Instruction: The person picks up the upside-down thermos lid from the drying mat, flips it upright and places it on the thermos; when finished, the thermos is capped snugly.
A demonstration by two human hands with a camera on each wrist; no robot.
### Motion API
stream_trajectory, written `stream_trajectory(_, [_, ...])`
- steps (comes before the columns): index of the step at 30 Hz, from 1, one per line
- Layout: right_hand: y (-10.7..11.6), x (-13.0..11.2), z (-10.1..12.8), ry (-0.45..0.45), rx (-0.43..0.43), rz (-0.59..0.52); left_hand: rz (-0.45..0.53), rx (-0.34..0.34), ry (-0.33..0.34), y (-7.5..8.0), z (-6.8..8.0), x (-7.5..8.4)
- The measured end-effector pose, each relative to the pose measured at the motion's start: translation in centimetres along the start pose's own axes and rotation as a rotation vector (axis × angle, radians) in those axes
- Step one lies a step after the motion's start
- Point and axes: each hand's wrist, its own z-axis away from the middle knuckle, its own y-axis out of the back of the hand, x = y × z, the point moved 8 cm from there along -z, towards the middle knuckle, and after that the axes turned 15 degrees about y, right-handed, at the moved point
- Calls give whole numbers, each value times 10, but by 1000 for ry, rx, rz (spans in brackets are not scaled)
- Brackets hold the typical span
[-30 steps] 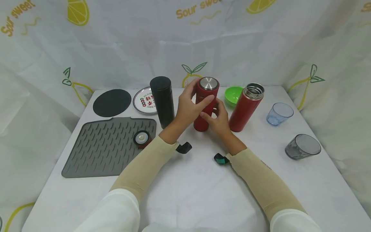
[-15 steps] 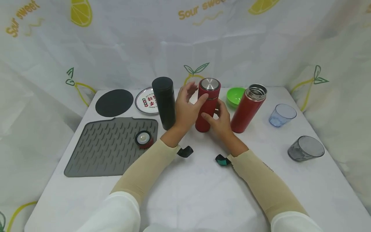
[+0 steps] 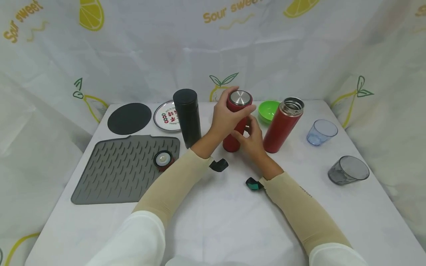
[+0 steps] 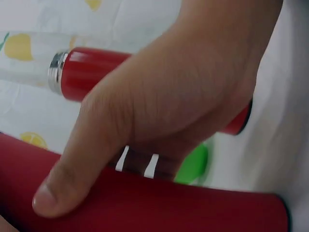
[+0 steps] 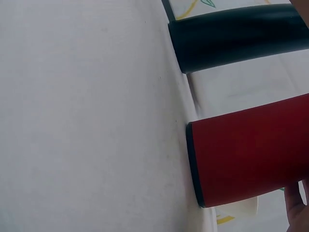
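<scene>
A red thermos [image 3: 232,143] stands upright near the back of the table, its lid [image 3: 240,98] topped with brushed steel. My left hand [image 3: 226,117] grips that lid, fingers behind it and thumb across the front. Lower down, my right hand [image 3: 252,138] holds the body; in the left wrist view its thumb [image 4: 63,188] lies along the red side. The black base ring of the thermos [image 5: 246,152] shows at the table surface in the right wrist view. To its right is a second red thermos [image 3: 279,129] with a bare steel mouth.
A black thermos [image 3: 187,120] stands left of my hands, before a printed round plate [image 3: 166,127]. A grey mat [image 3: 110,173] bears a round red-rimmed lid [image 3: 163,159]. Also around are a black disc [image 3: 129,118], green bowl [image 3: 266,111], blue glass [image 3: 321,132] and grey glass [image 3: 348,170].
My left hand's fingers loosened from the lid half a second ago; now they are round it again, with the wrist shifted right and thumb farther across. The right hand keeps its hold.
</scene>
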Motion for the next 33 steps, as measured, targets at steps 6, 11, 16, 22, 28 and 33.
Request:
stream_trajectory(6, [0,-3,-2,-8,-21,18,-69,112,-156,21,7,4])
stream_trajectory(11, [0,-3,-2,-4,-20,12,-7,162,-262,31,20,1])
stream_trajectory(16, [-2,0,0,24,-32,0,-36,108,-216,22,22,-3])
stream_trajectory(22, [-3,0,-5,61,-35,-16,-31,-5,-79,3,1,-4])
stream_trajectory(28, [-4,-1,-2,27,-38,3,-55,90,-92,14,5,-8])
stream_trajectory(33, [-4,-3,0,10,-37,17,-75,212,-235,32,23,-5])
